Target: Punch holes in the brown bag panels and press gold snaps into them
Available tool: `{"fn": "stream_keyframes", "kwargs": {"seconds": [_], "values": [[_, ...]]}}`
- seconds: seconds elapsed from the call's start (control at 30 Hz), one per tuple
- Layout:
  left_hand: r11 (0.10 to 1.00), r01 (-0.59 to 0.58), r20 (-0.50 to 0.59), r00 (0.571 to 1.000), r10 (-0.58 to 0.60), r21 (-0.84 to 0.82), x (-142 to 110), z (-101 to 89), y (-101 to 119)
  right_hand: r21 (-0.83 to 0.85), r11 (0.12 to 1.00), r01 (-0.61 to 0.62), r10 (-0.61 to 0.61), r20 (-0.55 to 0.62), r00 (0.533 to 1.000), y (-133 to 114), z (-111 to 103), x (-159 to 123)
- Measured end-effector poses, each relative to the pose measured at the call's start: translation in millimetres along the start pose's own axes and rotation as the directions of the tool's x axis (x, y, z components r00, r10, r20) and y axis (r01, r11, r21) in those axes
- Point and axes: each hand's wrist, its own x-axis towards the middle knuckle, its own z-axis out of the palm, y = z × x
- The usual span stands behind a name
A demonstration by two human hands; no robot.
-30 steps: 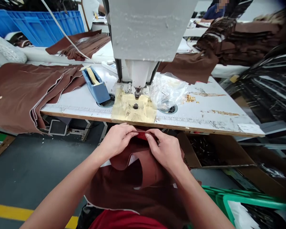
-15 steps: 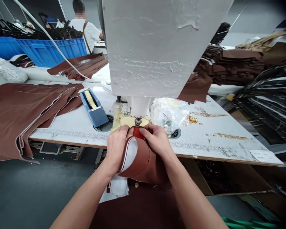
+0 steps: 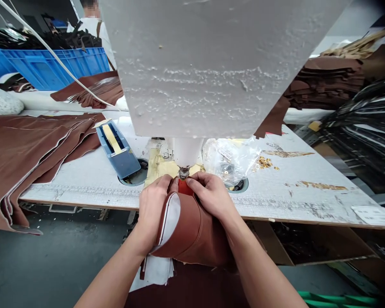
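Note:
A brown leather piece [image 3: 188, 226] with a white lining is curled over between my hands, its far edge under the metal tip [image 3: 184, 173] of a pale machine [image 3: 199, 81]. My left hand [image 3: 155, 205] grips its left side, fingers bent at the edge. On the right, my right hand [image 3: 211, 194] pinches the same edge between thumb and fingers. A small red-orange patch [image 3: 185, 187] shows between my fingertips, just below the machine tip. The contact between tip and leather is too small to make out.
Left on the table [image 3: 93, 190] lie a blue tape dispenser [image 3: 118, 149] and stacked brown sheets [image 3: 35, 158]. A clear plastic bag [image 3: 231, 160] and small gold rings [image 3: 265, 162] are at the right. A person [image 3: 94, 30] stands behind blue crates [image 3: 60, 66].
My view has moved closer to the machine, so it looks larger and the table lower. Both hands keep their hold on the leather piece at the machine tip.

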Motion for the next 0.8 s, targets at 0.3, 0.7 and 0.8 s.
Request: {"fn": "stream_keyframes", "kwargs": {"seconds": [0.3,0.7,0.8], "values": [[0.97,-0.107,-0.233,0.971,0.055,-0.217,-58.1,-32.1,5.5,-0.207,0.959,0.196,-0.248,-0.266,0.932,-8.1,14.0,-34.7],[0.13,0.424,0.342,0.847,-0.408,-0.896,-166.6,-13.4,-66.3,-0.274,0.866,0.418,-0.407,0.099,0.908,-92.8,77.9,-21.9],[-0.027,0.432,0.406,0.823,-0.396,-0.901,-170.9,-24.1,-66.2,-0.143,0.971,0.192,-0.194,0.001,0.981,-124.0,84.4,45.4]]}}
